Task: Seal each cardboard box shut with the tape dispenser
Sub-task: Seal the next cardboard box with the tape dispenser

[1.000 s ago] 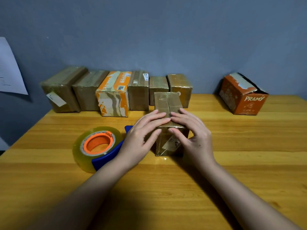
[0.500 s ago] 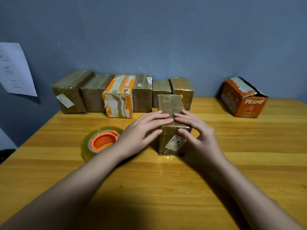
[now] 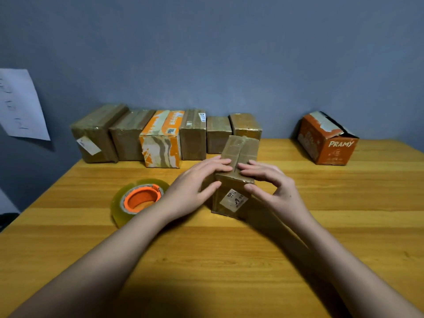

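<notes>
A small brown cardboard box (image 3: 241, 148) with a white label on its near face stands mid-table, flaps closed with a seam along its top. My left hand (image 3: 195, 182) lies on the near left of the box, fingers straight on the top and thumb against the near face. My right hand (image 3: 273, 184) arches over the near right corner, bent fingertips on the top by the seam and thumb on the near face, pinching that corner. The tape dispenser (image 3: 137, 198), a clear roll on an orange hub, lies left of the box; my left wrist hides part of it.
A row of several taped boxes (image 3: 160, 136) lines the back wall behind the held box. An orange box printed PRAMY (image 3: 328, 141), its top torn open, stands at the back right. A paper sheet (image 3: 20, 104) hangs on the wall at left. The wooden table (image 3: 229, 260) extends toward me.
The box has turned slightly, its far end now pointing back right. My right hand has arched up, with its thumb moved to the near corner. The view has shifted a little.
</notes>
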